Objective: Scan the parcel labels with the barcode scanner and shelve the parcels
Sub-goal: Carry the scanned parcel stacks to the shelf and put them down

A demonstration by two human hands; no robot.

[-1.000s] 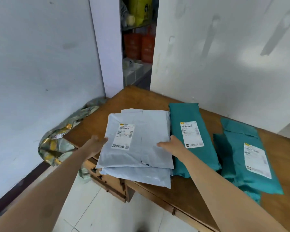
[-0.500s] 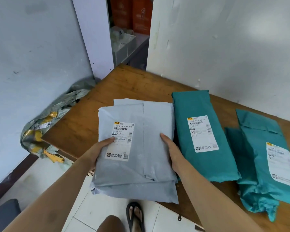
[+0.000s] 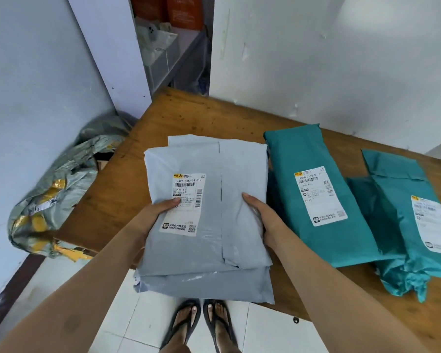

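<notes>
Overhanging the bench [image 3: 194,115], grey parcels [image 3: 214,253] are gripped by the fingers [image 3: 252,203] of both hands; the label [image 3: 187,184], partly under the left thumb [image 3: 171,203], should be bared.

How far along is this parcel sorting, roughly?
Done: nothing visibly; no scanner is in view. In hand: left hand and right hand grip the grey parcels, stacked, over the table edge. Left: teal parcels lie on the table, labels up, unshelved.

Your single head camera looks forward and down, close above the near edge of the counter [image 3: 178,118], toward the far wall [image 3: 341,59].
</notes>
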